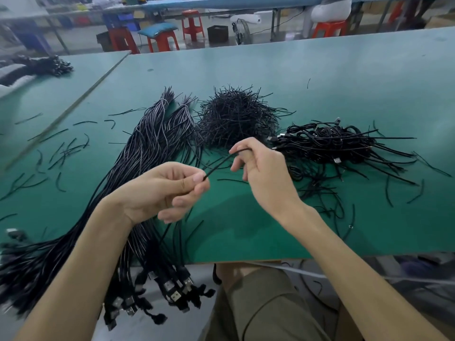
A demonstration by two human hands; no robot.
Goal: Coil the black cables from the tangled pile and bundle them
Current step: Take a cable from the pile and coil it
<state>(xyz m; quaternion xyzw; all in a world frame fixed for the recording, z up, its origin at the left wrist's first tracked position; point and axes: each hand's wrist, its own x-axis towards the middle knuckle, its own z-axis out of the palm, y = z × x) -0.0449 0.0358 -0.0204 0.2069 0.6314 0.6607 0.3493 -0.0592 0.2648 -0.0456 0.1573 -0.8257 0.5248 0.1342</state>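
The left hand (167, 190) and right hand (261, 168) are apart above the green table (344, 77). Each pinches one end of a short black strand (219, 164) stretched between them. The long cables (147, 148) lie in a sheaf under the left forearm, with plugs overhanging the near edge. The tangled cable heap (332, 141) sits to the right.

Risk: the forearm may drag the sheaf off the edge. Risk: a slack pinch may drop the strand among the scattered offcuts.

Green worktable (344, 70), red stools (193, 24) behind it, teal cushion (157, 29) on one, floor fan (242, 32), blue bins (121, 20)
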